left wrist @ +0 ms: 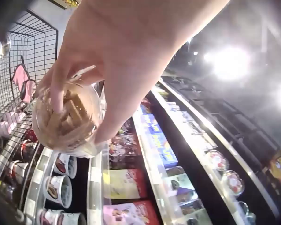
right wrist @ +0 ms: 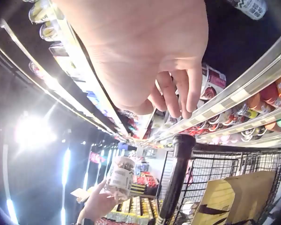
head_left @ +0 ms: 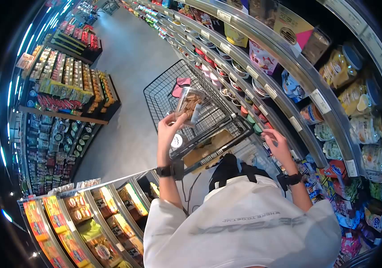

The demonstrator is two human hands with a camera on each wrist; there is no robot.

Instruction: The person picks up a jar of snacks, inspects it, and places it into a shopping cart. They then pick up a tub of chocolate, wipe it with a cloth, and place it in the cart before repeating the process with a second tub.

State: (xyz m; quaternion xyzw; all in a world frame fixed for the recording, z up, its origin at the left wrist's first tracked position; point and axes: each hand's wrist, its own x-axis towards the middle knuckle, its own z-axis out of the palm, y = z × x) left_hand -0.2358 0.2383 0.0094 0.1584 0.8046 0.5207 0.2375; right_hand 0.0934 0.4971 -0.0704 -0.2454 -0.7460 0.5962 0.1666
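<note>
My left hand (head_left: 169,130) grips a clear plastic jar (head_left: 190,106) of brown stick-shaped snacks, held up over the wire shopping cart (head_left: 157,85). In the left wrist view the fingers and thumb of the left hand (left wrist: 126,51) wrap the round end of the jar (left wrist: 68,119). A pale label shows on the jar's side (right wrist: 121,178) in the right wrist view. My right hand (head_left: 278,145) hangs beside the shelves with fingers loosely bent and nothing in them. The cart's black handle (right wrist: 180,164) lies just beyond that hand.
A pink item (head_left: 182,82) hangs at the cart's side, and brown cardboard (head_left: 208,149) lies low in the cart. Curved shelves (head_left: 253,76) of tubs, jars and bags run along the right. Snack displays (head_left: 68,85) stand across the aisle floor (head_left: 124,44); a boxed-goods rack (head_left: 88,219) is at lower left.
</note>
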